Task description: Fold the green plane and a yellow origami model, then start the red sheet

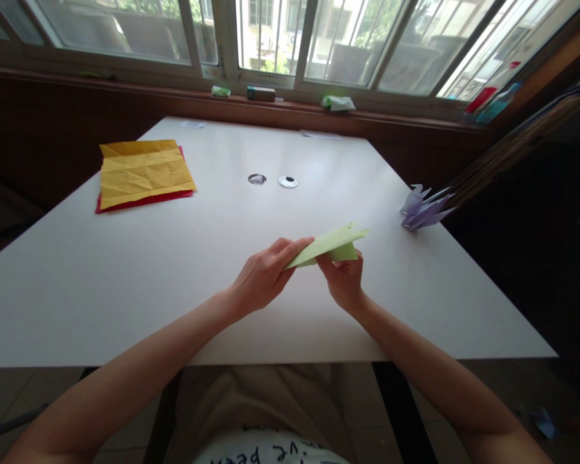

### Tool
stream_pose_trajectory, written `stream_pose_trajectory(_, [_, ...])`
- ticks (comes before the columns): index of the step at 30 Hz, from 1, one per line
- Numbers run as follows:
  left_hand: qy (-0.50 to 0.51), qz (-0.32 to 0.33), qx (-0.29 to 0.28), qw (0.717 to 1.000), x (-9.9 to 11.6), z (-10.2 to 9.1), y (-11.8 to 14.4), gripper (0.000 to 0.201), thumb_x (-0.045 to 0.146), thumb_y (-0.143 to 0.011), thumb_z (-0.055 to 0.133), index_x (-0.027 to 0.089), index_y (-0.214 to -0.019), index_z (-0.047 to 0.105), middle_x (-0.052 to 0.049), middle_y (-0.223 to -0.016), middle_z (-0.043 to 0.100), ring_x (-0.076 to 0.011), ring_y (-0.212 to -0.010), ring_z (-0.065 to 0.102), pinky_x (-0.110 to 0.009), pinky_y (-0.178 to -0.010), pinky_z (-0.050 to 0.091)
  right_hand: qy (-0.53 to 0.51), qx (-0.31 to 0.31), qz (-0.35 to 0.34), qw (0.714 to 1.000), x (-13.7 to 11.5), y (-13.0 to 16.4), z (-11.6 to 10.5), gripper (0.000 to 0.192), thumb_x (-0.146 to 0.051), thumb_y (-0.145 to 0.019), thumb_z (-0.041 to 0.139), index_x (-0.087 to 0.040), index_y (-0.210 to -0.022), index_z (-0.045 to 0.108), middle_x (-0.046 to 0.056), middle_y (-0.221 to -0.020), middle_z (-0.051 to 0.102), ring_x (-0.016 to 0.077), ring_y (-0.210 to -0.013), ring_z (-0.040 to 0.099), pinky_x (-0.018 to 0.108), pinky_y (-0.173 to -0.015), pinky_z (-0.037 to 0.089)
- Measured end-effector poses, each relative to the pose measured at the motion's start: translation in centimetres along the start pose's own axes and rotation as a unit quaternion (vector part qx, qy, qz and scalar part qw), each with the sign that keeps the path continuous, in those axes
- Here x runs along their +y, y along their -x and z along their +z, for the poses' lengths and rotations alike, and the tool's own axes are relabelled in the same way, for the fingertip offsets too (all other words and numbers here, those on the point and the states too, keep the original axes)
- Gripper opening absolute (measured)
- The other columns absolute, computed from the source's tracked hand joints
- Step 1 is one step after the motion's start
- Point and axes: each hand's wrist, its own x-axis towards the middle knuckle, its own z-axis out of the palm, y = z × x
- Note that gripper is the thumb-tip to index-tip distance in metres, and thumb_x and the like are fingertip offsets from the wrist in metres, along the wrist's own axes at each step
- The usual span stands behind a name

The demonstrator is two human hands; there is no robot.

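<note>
A light green sheet of paper (331,243), folded into a long shape with layered flaps, is held above the table between both hands. My left hand (265,270) pinches its left end, fingers on top and thumb below. On the right, my right hand (345,277) grips the lower flap, with some of its fingers hidden behind the paper. The paper's right end points up and away, its flaps standing apart.
Creased yellow paper (145,171) lies over red paper (147,205) at the left of the white table (125,270). Two round silvery discs (257,180) lie beyond my hands. Purple folded paper cranes (425,209) stand near the right edge. Small packets (338,103) sit on the windowsill.
</note>
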Motion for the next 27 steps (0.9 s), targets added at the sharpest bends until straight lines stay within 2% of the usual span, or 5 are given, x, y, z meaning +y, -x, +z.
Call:
stream_pose_trajectory(9, [-0.153,0.022,0.009,0.988,-1.4,-0.4,-0.2,0.042,0.019,-0.091,0.035,0.024,-0.133,0.038,-0.006,-0.107,0.058,-0.0144,-0.085,0.061,-0.024,-0.07,0.05,-0.028,-0.002,-0.011,1.0,-0.1,-1.2,-1.2,0.017,-0.03,-0.07,0.068,-0.019,-0.06,0.059,-0.002,-0.056,0.055,0.0115,-0.054,0.048,0.025,-0.052,0.041])
stream_pose_trajectory(14, [-0.283,0.077,0.056,0.954,-2.0,-0.6,-0.3,0.044,0.013,-0.089,0.037,0.024,-0.131,0.038,-0.004,-0.097,0.059,-0.0121,-0.074,0.058,-0.021,-0.061,0.046,-0.08,-0.082,0.026,0.993,-0.8,-1.7,-1.5,0.019,-0.023,-0.059,0.078,-0.019,-0.071,0.064,-0.003,-0.062,0.059,0.012,-0.057,0.051,0.024,-0.053,0.043])
stream_pose_trajectory(19, [-0.344,0.102,0.051,0.932,-2.5,-0.4,-0.2,0.048,0.009,-0.087,0.038,0.025,-0.132,0.036,-0.003,-0.094,0.057,-0.0121,-0.071,0.056,-0.023,-0.058,0.045,-0.148,-0.145,0.058,0.977,-0.7,-2.6,-1.7,0.026,-0.036,-0.057,0.079,-0.019,-0.069,0.065,-0.003,-0.061,0.059,0.0114,-0.054,0.052,0.024,-0.052,0.045])
stream_pose_trajectory(24, [-0.322,0.086,0.026,0.942,-2.8,-0.2,-0.3,0.048,0.013,-0.088,0.039,0.028,-0.134,0.036,-0.004,-0.097,0.057,-0.0146,-0.078,0.056,-0.026,-0.066,0.048,-0.166,-0.213,0.1,0.958,-0.2,-3.3,-2.1,0.031,-0.044,-0.055,0.078,-0.018,-0.068,0.067,-0.001,-0.058,0.062,0.0139,-0.052,0.057,0.025,-0.05,0.046])
stream_pose_trajectory(27, [-0.281,0.067,0.039,0.957,-3.1,-0.2,-0.5,0.05,0.026,-0.089,0.044,0.023,-0.137,0.03,-0.011,-0.117,0.052,-0.0234,-0.107,0.051,-0.037,-0.089,0.045,-0.147,-0.202,0.106,0.963,1.0,-4.0,-2.5,0.033,-0.042,-0.052,0.08,-0.017,-0.068,0.066,0.0,-0.061,0.065,0.0166,-0.057,0.06,0.028,-0.053,0.049])
